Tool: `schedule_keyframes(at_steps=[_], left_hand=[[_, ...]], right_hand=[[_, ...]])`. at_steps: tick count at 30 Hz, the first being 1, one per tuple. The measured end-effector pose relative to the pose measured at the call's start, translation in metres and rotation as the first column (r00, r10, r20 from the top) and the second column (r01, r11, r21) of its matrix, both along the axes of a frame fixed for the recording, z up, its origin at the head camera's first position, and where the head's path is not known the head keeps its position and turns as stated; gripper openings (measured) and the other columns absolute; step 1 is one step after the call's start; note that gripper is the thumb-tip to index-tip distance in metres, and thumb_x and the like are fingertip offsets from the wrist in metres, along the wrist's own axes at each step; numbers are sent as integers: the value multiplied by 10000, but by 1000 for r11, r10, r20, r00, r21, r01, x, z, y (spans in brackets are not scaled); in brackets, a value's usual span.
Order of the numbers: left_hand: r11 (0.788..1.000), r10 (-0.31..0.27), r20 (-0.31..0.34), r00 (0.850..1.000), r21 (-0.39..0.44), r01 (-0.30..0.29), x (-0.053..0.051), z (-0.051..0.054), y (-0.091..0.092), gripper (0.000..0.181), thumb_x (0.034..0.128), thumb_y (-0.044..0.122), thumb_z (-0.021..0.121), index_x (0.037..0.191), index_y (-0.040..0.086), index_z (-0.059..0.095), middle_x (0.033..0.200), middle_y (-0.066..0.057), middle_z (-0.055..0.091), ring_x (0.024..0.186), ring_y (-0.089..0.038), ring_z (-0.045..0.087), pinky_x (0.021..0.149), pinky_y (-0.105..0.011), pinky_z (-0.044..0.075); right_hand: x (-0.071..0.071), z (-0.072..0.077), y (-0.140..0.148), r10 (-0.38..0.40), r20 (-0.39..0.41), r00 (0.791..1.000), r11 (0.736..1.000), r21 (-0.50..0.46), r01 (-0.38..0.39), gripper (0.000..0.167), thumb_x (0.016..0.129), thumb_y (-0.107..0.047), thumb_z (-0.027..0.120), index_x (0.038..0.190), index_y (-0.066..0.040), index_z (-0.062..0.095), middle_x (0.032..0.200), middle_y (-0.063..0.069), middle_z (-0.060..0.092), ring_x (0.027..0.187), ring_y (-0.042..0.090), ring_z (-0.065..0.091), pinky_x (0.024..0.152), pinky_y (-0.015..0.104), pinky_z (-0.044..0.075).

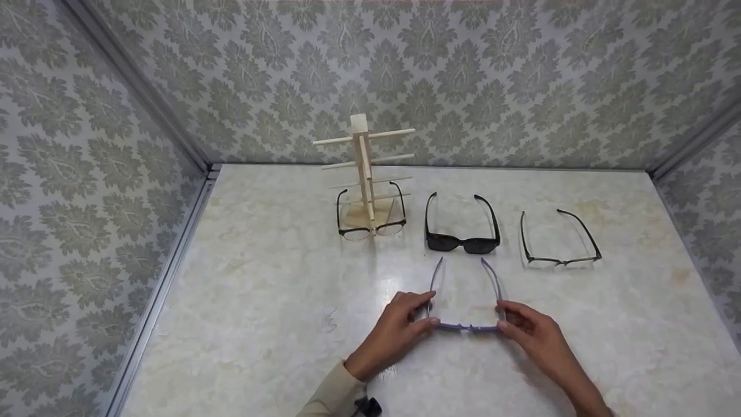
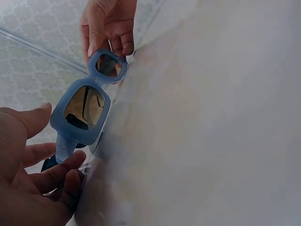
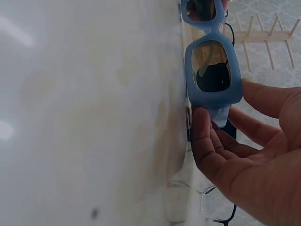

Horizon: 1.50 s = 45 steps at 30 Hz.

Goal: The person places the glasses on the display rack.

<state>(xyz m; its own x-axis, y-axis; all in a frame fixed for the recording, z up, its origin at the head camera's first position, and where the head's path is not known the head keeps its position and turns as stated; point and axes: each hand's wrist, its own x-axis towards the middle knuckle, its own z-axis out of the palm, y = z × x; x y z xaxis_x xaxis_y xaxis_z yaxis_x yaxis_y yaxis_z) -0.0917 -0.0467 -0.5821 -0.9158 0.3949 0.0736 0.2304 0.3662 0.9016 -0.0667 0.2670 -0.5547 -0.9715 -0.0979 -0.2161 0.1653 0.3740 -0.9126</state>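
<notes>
A pair of sunglasses with a light blue frame (image 2: pixel 59 125) and tinted lenses is at the front of the table, its temples unfolded and pointing away. My left hand (image 1: pixel 398 321) holds its left end, with the thumb by the frame's corner and the fingers by the temple. At the other end my right hand (image 1: pixel 535 333) grips the corner between thumb and fingers, as the right wrist view shows at the blue rim (image 3: pixel 237 89). Just beyond lie black sunglasses (image 1: pixel 463 244), temples open. Fingertips behind the blue frame are partly hidden.
A wooden rack (image 1: pixel 363 162) with several crossbars stands at the back, with dark-rimmed eyeglasses (image 1: pixel 356 234) at its base. Thin-framed eyeglasses (image 1: pixel 561 262) lie at the right. Patterned walls (image 1: pixel 428 75) enclose the pale table (image 1: pixel 260 324) at the back and sides.
</notes>
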Motion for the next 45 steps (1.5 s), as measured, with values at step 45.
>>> schedule_keyframes(at_steps=[45], left_hand=[[992,73,-105,992,108,-62,4,47,-49,554,1045,221,801,1554,82,633,1280,-58,699,1014,-163,738,871,-348,646]], right_hand=[[-23,36,-44,176,-227,958,979,-61,-195,509,1025,-45,784,1509,12,639,1461,254,656,1191,311,716,961,259,612]])
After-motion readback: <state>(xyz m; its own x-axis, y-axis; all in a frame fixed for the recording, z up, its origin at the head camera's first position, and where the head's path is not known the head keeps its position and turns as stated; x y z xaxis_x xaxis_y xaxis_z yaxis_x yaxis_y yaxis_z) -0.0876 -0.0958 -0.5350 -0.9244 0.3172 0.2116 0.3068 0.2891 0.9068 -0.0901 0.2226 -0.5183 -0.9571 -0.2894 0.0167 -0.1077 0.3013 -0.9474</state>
